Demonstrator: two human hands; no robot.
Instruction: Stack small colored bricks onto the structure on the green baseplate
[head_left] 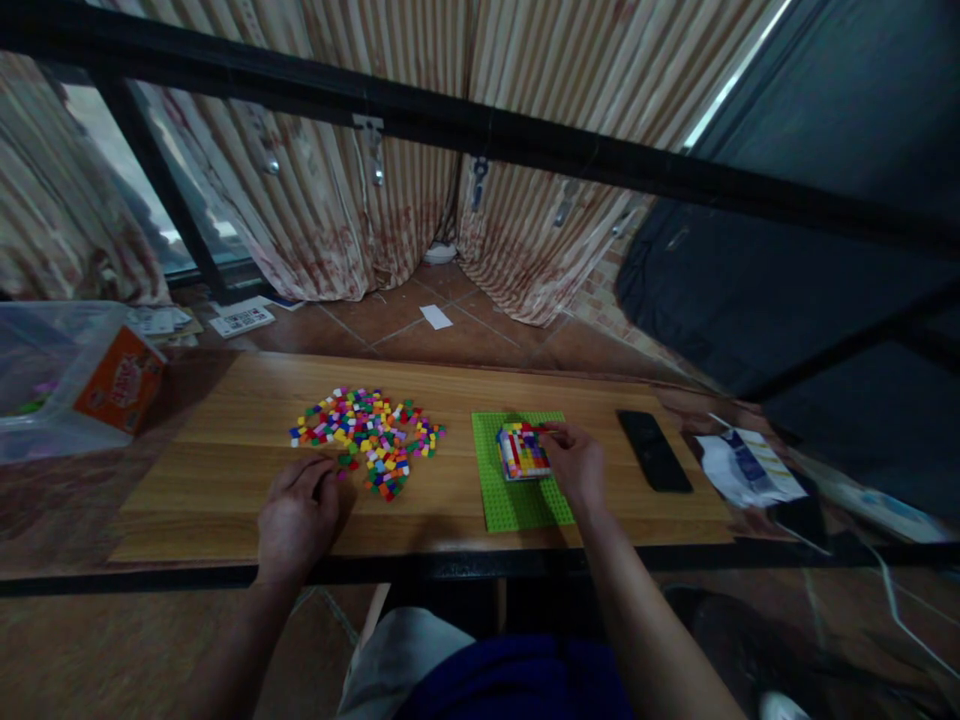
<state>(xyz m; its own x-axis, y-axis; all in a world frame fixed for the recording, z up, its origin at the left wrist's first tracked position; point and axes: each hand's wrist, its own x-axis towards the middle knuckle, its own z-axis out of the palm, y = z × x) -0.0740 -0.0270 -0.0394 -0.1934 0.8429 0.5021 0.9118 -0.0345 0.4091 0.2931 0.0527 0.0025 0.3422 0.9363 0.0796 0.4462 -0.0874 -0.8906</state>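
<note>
A green studded baseplate (499, 510) lies right of the middle of the wooden table. On it stands a small block-like build (523, 455) of many-coloured toy bricks with a pale side wall. My right hand (576, 465) is at the build's far right corner, thumb and finger pinched where a bit of red shows at the tips. Left of the baseplate spreads a pile of tiny loose bricks (367, 425) in mixed colours. At its near left edge rests my left hand (300, 515), fingers curled together beside a few stray bricks; what they hold, if anything, is hidden.
A black phone (654, 452) lies to the right of the baseplate on the table (225, 480). Further right is a crumpled white packet (750, 467). A clear plastic box (67, 400) with an orange label stands at the left. A dark metal bar (480, 565) runs along the near edge.
</note>
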